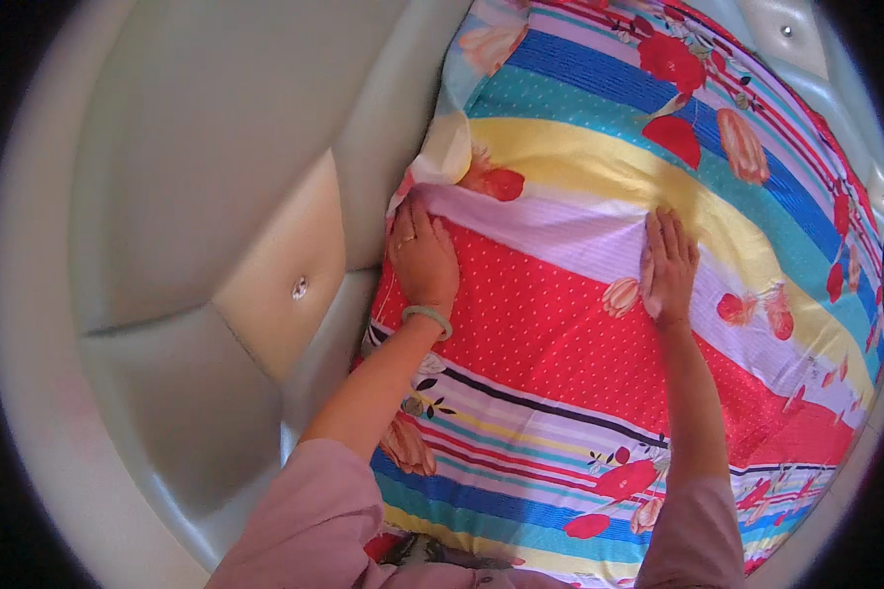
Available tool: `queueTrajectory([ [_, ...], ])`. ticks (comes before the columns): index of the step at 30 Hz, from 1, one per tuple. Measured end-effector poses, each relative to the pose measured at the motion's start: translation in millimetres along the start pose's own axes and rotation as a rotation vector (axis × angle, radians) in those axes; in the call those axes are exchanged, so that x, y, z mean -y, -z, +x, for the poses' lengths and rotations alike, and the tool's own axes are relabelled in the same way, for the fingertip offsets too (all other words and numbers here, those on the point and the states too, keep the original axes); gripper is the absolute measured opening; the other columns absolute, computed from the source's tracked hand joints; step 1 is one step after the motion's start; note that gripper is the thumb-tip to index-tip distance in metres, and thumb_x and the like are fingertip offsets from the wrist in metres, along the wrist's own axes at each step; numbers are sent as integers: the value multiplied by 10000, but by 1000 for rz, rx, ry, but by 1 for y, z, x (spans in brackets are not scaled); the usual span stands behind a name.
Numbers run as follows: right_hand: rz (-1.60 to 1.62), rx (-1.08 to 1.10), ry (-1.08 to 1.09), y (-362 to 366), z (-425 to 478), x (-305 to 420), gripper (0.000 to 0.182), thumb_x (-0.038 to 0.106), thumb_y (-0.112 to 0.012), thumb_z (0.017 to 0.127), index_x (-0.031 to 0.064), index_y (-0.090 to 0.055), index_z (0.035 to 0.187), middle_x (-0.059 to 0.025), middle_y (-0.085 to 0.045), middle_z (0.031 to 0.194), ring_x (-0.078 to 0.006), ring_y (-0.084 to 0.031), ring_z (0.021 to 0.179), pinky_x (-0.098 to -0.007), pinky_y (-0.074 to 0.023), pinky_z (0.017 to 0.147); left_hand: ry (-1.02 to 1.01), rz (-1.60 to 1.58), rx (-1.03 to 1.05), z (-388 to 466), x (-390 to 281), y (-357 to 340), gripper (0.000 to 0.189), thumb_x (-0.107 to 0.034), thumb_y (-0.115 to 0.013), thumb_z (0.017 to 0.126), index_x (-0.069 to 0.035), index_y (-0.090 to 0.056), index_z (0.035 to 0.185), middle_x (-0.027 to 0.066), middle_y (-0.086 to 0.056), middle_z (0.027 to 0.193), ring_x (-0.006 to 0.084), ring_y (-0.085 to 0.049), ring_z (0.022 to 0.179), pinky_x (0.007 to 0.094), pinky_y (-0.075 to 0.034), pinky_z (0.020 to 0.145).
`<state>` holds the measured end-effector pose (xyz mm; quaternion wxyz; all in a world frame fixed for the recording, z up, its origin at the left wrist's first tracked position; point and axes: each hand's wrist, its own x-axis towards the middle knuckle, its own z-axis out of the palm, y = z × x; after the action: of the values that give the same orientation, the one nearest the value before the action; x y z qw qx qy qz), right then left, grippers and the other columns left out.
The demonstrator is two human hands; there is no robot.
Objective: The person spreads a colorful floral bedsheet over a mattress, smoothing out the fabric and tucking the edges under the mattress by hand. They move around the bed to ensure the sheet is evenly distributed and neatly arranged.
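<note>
A sheet (552, 309) with colourful stripes, dots and printed flowers covers the surface before me. My left hand (421, 250) rests palm down on its left edge, where the lilac band meets the red dotted one. That wrist wears a pale bangle (429, 321), and a ring is on a finger. Further right, my right hand (669, 261) lies flat across the lilac stripe, fingertips by the yellow band. Shallow creases run through the cloth between the hands. Neither hand visibly grips the fabric, though the left fingertips sit close to a fold.
A padded, leather-like panel (214, 177) rises along the left, with a shiny button (300, 287) in a beige diamond inset. The sheet's left edge runs against it, with a turned-up corner (446, 151). Another buttoned padded panel (773, 62) stands at the upper right.
</note>
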<state>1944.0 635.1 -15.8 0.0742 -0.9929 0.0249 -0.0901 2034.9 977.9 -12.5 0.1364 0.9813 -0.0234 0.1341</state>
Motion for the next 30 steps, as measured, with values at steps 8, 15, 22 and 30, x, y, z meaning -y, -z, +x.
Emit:
queueTrajectory([
  [8, 39, 40, -10, 5, 1, -9, 535, 162, -543, 900, 108, -492, 1430, -125, -457, 1495, -310, -381, 1419, -491, -286, 1108, 49, 103, -2, 0, -9, -21, 526, -89, -574, 890, -28, -453, 1398, 197, -520, 1388, 341, -487, 1292, 482, -366, 1080],
  [15, 16, 167, -35, 15, 9, -6, 549, 187, -578, 876, 94, -501, 1412, -135, -455, 1493, -337, -384, 1414, -531, -301, 1099, 83, 129, 39, 2, -8, -16, 504, -91, -551, 899, -5, -463, 1388, 200, -506, 1394, 346, -472, 1302, 503, -357, 1082],
  [22, 139, 202, 16, 25, 22, 4, 495, 154, -560, 919, 57, -512, 1402, -181, -458, 1484, -368, -409, 1393, -543, -292, 1114, 136, 197, 126, -7, 13, -25, 471, -104, -554, 886, 4, -506, 1342, 217, -504, 1385, 366, -463, 1308, 526, -336, 1107],
  [30, -32, -208, 442, 15, 300, -61, 373, 91, -579, 846, 5, -614, 1207, -197, -631, 1202, -374, -638, 1043, -475, -509, 902, 137, 167, 121, -3, 1, -18, 493, -100, -561, 871, 8, -488, 1347, 220, -485, 1399, 377, -465, 1297, 542, -343, 1091],
])
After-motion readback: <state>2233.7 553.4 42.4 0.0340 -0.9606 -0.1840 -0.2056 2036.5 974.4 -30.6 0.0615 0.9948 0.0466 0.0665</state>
